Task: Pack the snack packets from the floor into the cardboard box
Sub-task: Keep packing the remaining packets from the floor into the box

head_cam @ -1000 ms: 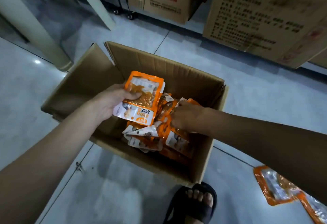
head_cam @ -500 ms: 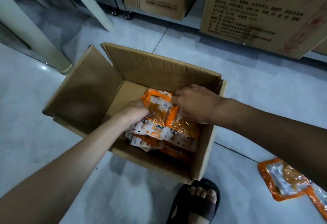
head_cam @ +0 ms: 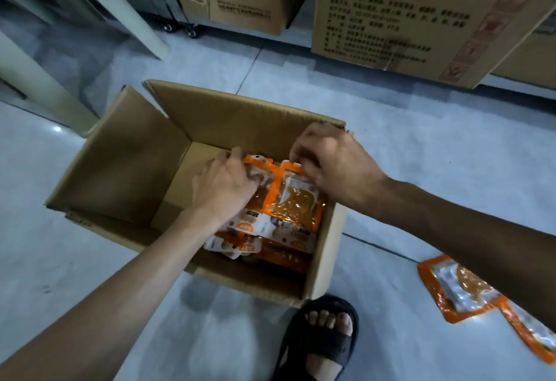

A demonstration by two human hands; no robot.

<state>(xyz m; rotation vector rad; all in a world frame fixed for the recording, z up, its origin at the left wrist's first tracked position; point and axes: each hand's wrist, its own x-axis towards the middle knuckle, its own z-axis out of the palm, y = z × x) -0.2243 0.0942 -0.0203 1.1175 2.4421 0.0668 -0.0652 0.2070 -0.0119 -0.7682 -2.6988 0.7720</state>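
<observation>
We look down into the open cardboard box on the pale tiled floor. Its left half shows bare bottom, so there is free room there, while the right half is filled with a stack of orange snack packets lying flat against the right wall. The flaps stand up on the left and far sides, and the near right corner sits just beside our sandalled foot.

Our left hand lies on top of the stack, palm down, fingers curled over the far edge of the upper left packet. Our right hand is at the box's far right corner, fingers pinched together on the top strip of the clear-windowed packet beside it.

Two more packets lie on the floor to the right of the box, well apart from both hands, partly hidden by our right forearm. Large printed cartons stand along the far edge of the floor.
</observation>
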